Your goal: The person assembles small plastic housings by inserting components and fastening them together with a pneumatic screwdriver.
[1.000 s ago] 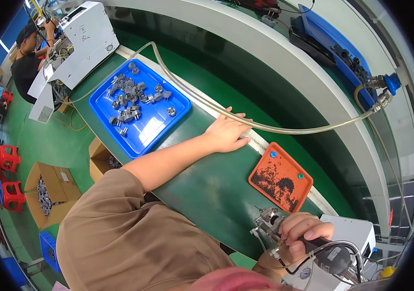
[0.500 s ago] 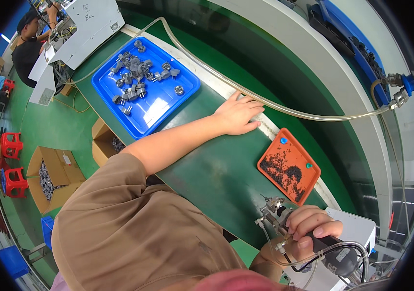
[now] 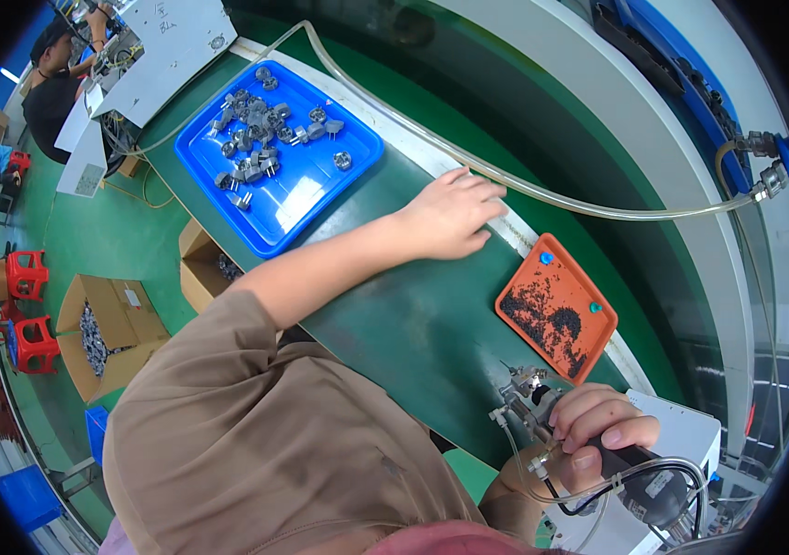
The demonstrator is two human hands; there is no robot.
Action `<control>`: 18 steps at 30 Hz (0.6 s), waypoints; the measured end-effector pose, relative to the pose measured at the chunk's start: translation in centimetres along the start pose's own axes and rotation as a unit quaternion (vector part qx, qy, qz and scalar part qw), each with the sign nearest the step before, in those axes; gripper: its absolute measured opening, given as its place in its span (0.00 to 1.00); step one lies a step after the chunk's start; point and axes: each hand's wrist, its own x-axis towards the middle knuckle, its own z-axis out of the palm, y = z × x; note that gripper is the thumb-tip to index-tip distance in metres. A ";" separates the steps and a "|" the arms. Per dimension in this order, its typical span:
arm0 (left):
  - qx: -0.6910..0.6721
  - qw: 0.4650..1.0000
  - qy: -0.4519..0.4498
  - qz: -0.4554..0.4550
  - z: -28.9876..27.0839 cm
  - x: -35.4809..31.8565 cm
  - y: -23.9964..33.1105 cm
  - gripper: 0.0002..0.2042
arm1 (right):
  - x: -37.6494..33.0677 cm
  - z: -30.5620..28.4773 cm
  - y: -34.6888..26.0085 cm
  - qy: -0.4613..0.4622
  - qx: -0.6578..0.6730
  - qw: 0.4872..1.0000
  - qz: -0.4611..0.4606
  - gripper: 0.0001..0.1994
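Tool: your R hand (image 3: 598, 425) has its fingers wrapped round the dark handheld tool (image 3: 649, 499), at the R end of the green worktop (image 3: 422, 314); its metal head shows near the orange tray (image 3: 572, 282).
Grip tip: I'd hold it firm behind the head, wrist straight, thin air lines (image 3: 508, 439) loose w/o kinks.
L hand: your L hand (image 3: 455, 213) is palm down, fingers a bit apart, nothing seen in it, near the white edge strip; can't tell if it's touching. Tip: best well apart from the tool's tip.
Tool count: 1.
Orange tray: 1, w/ 1 blue bit (image 3: 547, 258), 1 green bit (image 3: 595, 308), plus dark specks (image 3: 566, 322), too small & many to count.
Blue tray: 1 (image 3: 320, 199), beyond your L forearm; grey pronged parts (image 3: 260, 120) in it, overlapping, no exact no. Apart from the heap, 1 sits alone near the R side.
Cardboard boxes: 2 on the floor (image 3: 149, 347), approx. L of you.
White machines: 2, i.e. 1 just beside the tool (image 3: 690, 430), 1 at the far end (image 3: 182, 55).
Red stools: at least 2 (image 3: 34, 342), far L.
Co-worker: 1 (image 3: 50, 106), by the far machine.
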 end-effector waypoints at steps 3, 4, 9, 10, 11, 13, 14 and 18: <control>-0.036 0.998 0.031 -0.031 -7.1 -2.2 1.2 0.08 | -0.4 -0.4 0.0 0.003 0.001 1.000 -0.004 0.21; -0.026 0.994 0.077 -0.068 -8.8 -3.1 -0.1 0.06 | -0.3 -0.6 -0.1 -0.007 0.005 1.000 -0.008 0.21; 0.171 0.948 0.121 -0.241 -13.0 -9.4 -11.9 0.12 | 0.7 -0.8 0.1 -0.019 -0.012 1.000 0.002 0.21; 0.173 0.949 0.116 -0.237 -12.9 -10.0 -12.4 0.12 | 0.6 -0.6 0.1 -0.013 -0.010 1.000 0.002 0.21; 0.170 0.950 0.105 -0.241 -12.7 -10.5 -13.1 0.13 | 0.5 -0.4 0.1 0.000 -0.015 1.000 0.005 0.21; 0.174 0.952 0.084 -0.238 -12.1 -10.7 -13.2 0.13 | 0.2 -0.2 0.2 0.020 -0.019 1.000 0.008 0.21; 0.174 0.952 0.082 -0.237 -11.9 -10.8 -13.6 0.13 | 0.0 0.0 0.3 0.023 -0.019 1.000 0.008 0.21; 0.176 0.950 0.116 -0.230 -10.9 -10.9 -14.2 0.10 | 0.1 0.5 0.4 0.013 -0.004 1.000 0.007 0.20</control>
